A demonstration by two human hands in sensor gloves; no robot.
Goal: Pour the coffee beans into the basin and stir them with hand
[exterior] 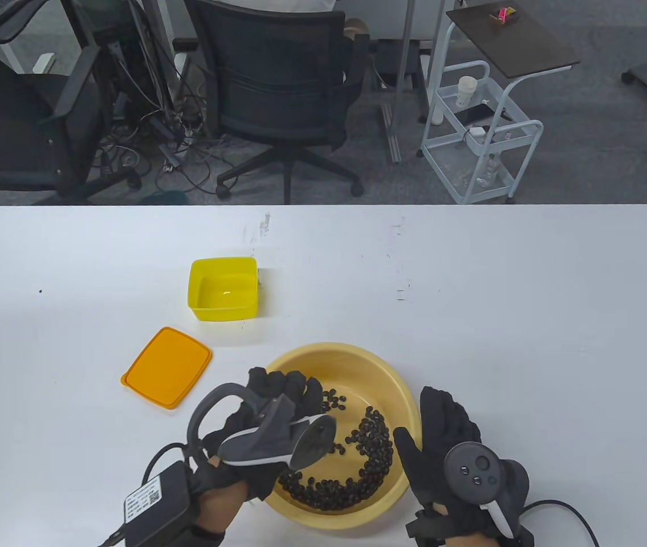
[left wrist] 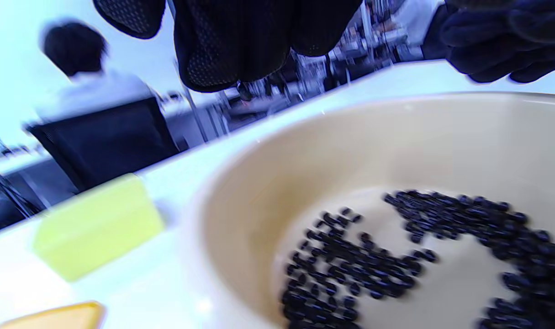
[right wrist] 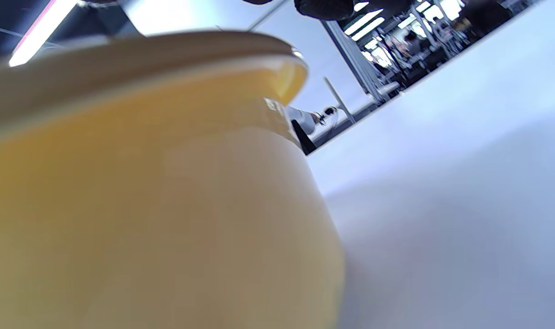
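The yellow basin [exterior: 347, 350] stands near the table's front edge, with dark coffee beans [exterior: 371, 456] lying in a rough ring on its floor. My left hand [exterior: 284, 394] hovers over the basin's left rim, fingers loosely bent, holding nothing. In the left wrist view its fingers [left wrist: 231, 45] hang above the beans [left wrist: 350, 265] without touching them. My right hand [exterior: 434, 436] holds the basin's right rim, thumb inside, fingers along the outside. The right wrist view is filled by the basin's outer wall [right wrist: 145, 205].
An empty yellow box [exterior: 223, 288] stands behind the basin, and its orange lid [exterior: 166, 367] lies flat to the left. Cables trail from both wrists at the front edge. Office chairs and a white cart stand beyond the table's far edge.
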